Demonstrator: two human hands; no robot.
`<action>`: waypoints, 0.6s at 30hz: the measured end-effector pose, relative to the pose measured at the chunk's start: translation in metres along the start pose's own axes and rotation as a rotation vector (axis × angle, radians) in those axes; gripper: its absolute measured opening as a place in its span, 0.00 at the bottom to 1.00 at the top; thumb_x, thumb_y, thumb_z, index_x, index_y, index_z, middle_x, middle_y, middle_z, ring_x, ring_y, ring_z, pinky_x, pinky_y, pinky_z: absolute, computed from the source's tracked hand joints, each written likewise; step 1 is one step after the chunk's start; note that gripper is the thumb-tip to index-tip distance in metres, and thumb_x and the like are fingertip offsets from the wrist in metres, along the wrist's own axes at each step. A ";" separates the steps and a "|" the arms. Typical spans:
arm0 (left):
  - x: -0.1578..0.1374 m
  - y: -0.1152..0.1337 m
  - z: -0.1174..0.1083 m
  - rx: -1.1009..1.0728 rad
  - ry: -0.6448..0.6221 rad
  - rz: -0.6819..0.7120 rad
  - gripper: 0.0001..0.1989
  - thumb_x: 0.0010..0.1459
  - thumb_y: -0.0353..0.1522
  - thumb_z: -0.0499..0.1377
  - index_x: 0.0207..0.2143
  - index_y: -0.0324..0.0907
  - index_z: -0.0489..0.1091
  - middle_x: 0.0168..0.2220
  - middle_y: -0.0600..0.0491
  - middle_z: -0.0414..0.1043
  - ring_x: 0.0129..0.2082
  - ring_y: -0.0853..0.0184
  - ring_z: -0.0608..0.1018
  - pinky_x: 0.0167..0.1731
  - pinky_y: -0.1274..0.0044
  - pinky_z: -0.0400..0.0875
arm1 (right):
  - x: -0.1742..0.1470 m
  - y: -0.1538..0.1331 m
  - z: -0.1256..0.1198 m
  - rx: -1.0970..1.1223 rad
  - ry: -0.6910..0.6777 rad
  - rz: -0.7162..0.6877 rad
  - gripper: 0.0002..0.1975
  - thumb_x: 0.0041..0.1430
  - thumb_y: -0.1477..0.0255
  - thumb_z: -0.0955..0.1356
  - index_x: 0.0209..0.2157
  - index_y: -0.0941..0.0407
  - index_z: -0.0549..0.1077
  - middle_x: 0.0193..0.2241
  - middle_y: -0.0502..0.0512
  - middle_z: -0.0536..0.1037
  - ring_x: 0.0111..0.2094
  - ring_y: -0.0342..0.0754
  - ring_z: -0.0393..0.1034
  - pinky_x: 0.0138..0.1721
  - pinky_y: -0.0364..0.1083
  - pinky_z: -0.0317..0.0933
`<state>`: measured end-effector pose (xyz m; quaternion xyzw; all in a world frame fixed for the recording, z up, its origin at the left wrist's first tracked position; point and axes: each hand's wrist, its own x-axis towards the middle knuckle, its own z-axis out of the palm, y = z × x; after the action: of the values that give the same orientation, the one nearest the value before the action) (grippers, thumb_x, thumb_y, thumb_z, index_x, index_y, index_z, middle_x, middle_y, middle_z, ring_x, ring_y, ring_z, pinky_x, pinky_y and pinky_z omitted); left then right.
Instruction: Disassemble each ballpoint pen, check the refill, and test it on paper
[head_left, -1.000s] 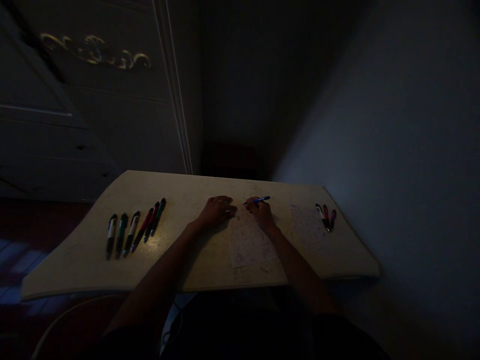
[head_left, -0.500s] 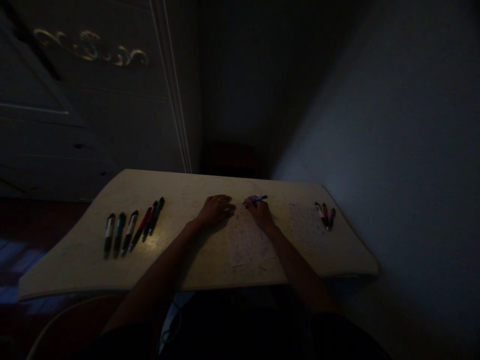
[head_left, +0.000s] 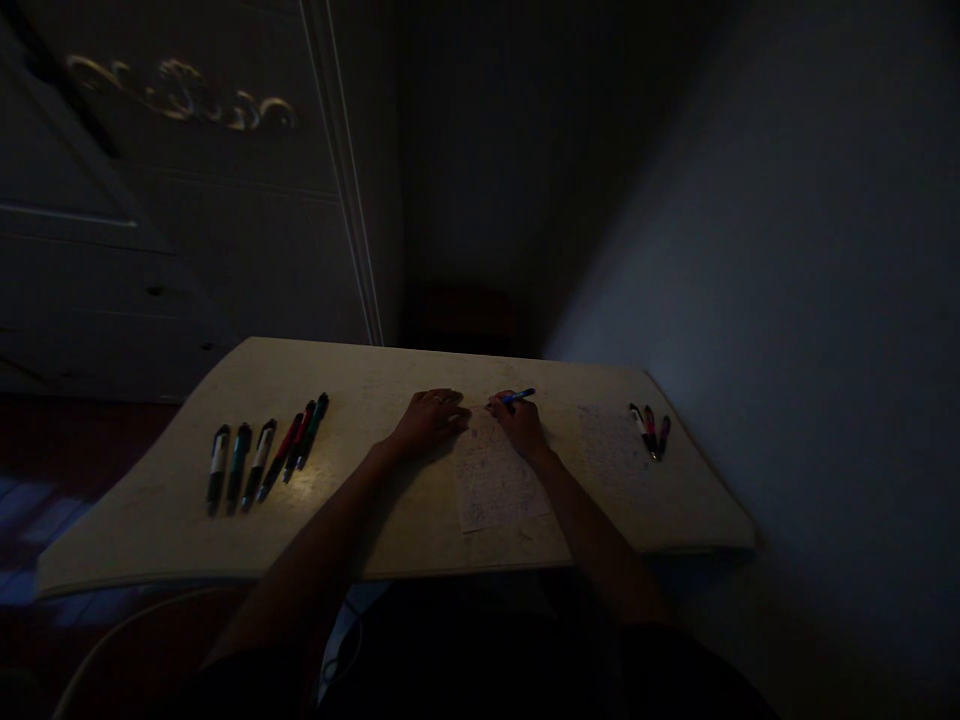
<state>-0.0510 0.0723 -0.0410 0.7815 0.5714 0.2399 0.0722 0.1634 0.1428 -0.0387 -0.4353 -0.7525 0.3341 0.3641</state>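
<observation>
A blue pen (head_left: 517, 396) is gripped in my right hand (head_left: 519, 422), its tip close to the top of a sheet of paper (head_left: 499, 485) covered in handwriting. That sheet lies on the pale tabletop (head_left: 390, 540) in front of me. My left hand (head_left: 431, 420) rests flat with fingers stretched out, the fingertips at the sheet's upper left edge; it holds nothing. The room is dim, and the pen's exact contact with the paper cannot be made out.
Several pens (head_left: 259, 460) lie in a slanted row at the left. On the right, a second written sheet (head_left: 611, 455) lies beside three more pens (head_left: 651, 432). A wall (head_left: 825, 350) borders the table's right side; a cabinet (head_left: 225, 220) with an ornate handle stands behind left.
</observation>
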 end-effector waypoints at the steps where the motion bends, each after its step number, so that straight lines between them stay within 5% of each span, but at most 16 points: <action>1: 0.000 0.000 0.000 0.003 -0.001 0.001 0.14 0.64 0.41 0.57 0.48 0.51 0.77 0.58 0.48 0.71 0.57 0.57 0.71 0.56 0.61 0.61 | 0.000 -0.001 0.000 0.007 -0.002 0.014 0.16 0.61 0.57 0.64 0.31 0.54 0.74 0.26 0.54 0.80 0.32 0.52 0.77 0.36 0.46 0.67; 11: 0.000 -0.004 0.004 0.005 -0.017 0.005 0.15 0.64 0.42 0.56 0.49 0.51 0.76 0.58 0.48 0.70 0.58 0.57 0.70 0.57 0.62 0.60 | 0.001 0.002 0.001 0.151 0.091 0.114 0.22 0.59 0.50 0.64 0.32 0.55 0.73 0.23 0.53 0.78 0.24 0.47 0.73 0.28 0.43 0.65; 18: 0.001 -0.001 0.001 0.007 -0.017 0.000 0.14 0.64 0.40 0.56 0.48 0.50 0.77 0.58 0.47 0.71 0.58 0.56 0.71 0.57 0.60 0.61 | -0.002 -0.005 -0.002 0.022 0.097 0.063 0.20 0.59 0.52 0.64 0.31 0.55 0.74 0.25 0.55 0.80 0.28 0.50 0.75 0.33 0.44 0.67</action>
<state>-0.0511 0.0736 -0.0420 0.7836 0.5717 0.2313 0.0745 0.1639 0.1395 -0.0340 -0.4704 -0.7161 0.3324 0.3943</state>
